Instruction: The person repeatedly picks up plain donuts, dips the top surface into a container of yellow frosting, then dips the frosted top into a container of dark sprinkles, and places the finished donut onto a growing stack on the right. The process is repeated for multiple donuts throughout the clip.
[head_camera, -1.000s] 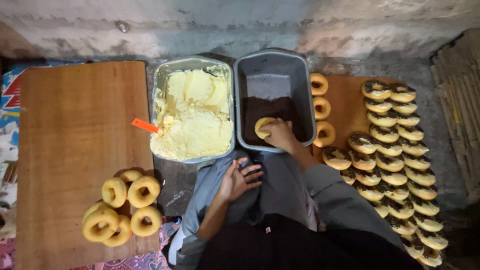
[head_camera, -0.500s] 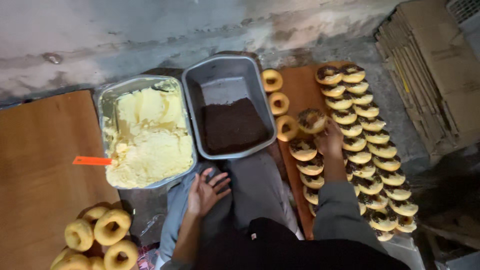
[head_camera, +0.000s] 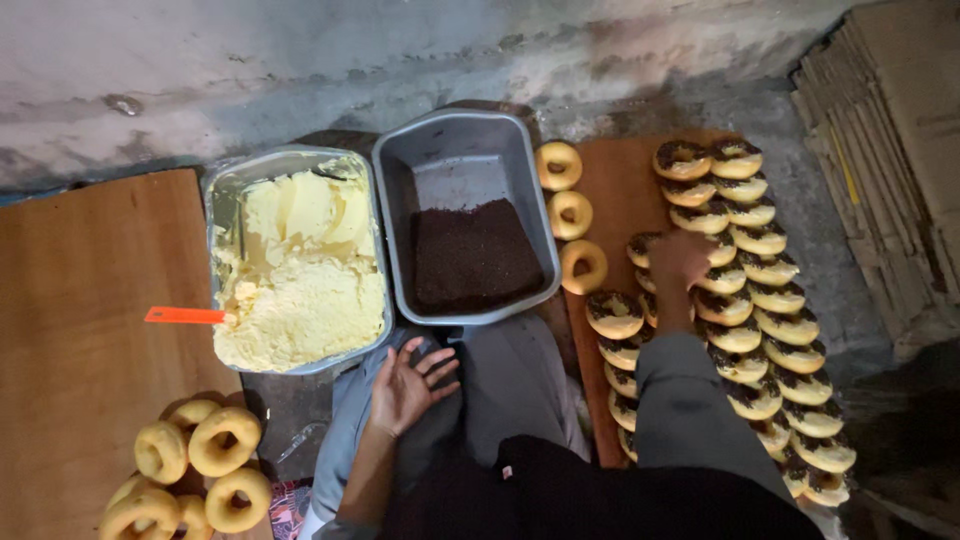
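While the right hand is reaching out to the right of the grey sprinkle tray, its fingers are curling down over a coated ring doughnut at the inner edge of the rows, though whether they are gripping it or only touching it I cannot tell. That doughnut is sitting on the wooden board just right of the tray, among two long columns of topped doughnuts, each round, pale-sided and rough with dark sprinkles. Three plain doughnuts, smooth and golden, are lying in a line between the tray's right wall and those columns. The tray itself is a rectangular metal pan with rounded corners, and a grainy bed of dark chocolate sprinkles is filling its near half. Touching its left wall, a second metal pan is holding lumpy, pale yellow cream, with an orange flat handle sticking out leftwards. The left hand is resting below the tray on the grey cloth of the person's lap, palm up, fingers spread loosely and holding nothing. Far to the lower left of the tray, a heap of plain doughnuts is lying on a smooth brown wooden worktop
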